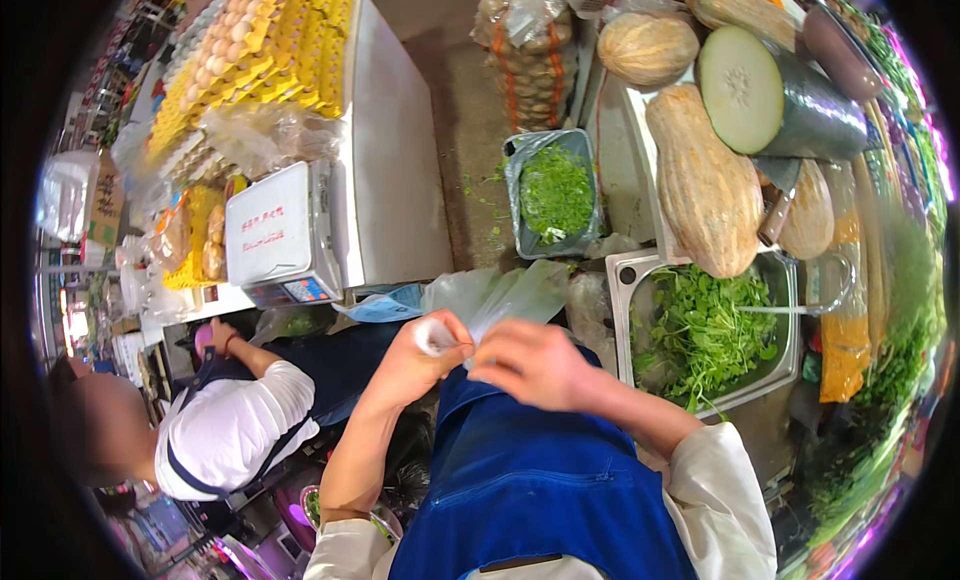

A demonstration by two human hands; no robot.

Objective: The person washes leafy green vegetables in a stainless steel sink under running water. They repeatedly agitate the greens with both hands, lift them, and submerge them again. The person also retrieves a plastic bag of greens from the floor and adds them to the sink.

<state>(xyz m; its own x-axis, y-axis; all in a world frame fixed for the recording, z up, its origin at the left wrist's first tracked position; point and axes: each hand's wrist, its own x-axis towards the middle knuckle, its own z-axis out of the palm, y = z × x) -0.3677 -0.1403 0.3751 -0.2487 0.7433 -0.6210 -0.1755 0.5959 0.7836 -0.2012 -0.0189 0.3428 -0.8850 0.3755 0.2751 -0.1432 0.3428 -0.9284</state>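
In front of my blue apron, both hands grip a thin translucent plastic bag [517,291], which spreads out beyond my fingers. My left hand [424,351] pinches it between thumb and index finger, with whitish, rolled-looking plastic inside the curl of that hand. My right hand [525,358], slightly blurred, has its fingers bent on the gathered plastic close beside the left fingertips. A blue printed sheet or bag [386,304] lies just beyond the left hand. What the plastic bag may contain cannot be told.
At left stand a weighing scale [271,223] and stacked yellow egg trays [300,54]. A co-worker [232,430] in white is close at left. Ahead is a crate [556,193] of greens. At right are a metal basin [626,332] with leafy greens, a squash [709,178] and a knife [776,218].
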